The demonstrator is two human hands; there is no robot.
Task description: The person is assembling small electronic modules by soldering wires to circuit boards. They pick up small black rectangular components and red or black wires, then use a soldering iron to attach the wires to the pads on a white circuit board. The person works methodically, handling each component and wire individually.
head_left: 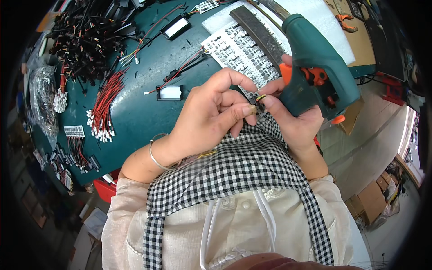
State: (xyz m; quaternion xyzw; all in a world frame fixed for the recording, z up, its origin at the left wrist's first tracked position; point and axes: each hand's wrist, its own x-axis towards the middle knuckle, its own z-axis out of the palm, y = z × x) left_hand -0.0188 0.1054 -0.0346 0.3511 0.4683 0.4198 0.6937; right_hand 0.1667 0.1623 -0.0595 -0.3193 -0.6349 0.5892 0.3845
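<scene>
Both hands meet in front of my chest, above the checked apron (225, 168). My left hand (202, 112) is closed, thumb against fingers; what it pinches is too small to make out. Facing it, my right hand (299, 119) pinches a small yellow-and-black piece (261, 97), seemingly wire ends, between thumb and finger. A green glue gun (315, 49) with orange parts lies across this right hand, one fingertip showing beside its orange trigger; the grip is partly hidden. Just beyond the fingers lies a white circuit board panel (238, 51) with a dark metal bar (258, 36) across it.
Red wires with white connectors (108, 101) and a heap of black cabled parts (83, 42) cover the green table's (139, 96) left side. Small black-framed modules (170, 92) lie mid-table. White foam (321, 33) sits behind the gun; orange pliers (345, 23) lie far right.
</scene>
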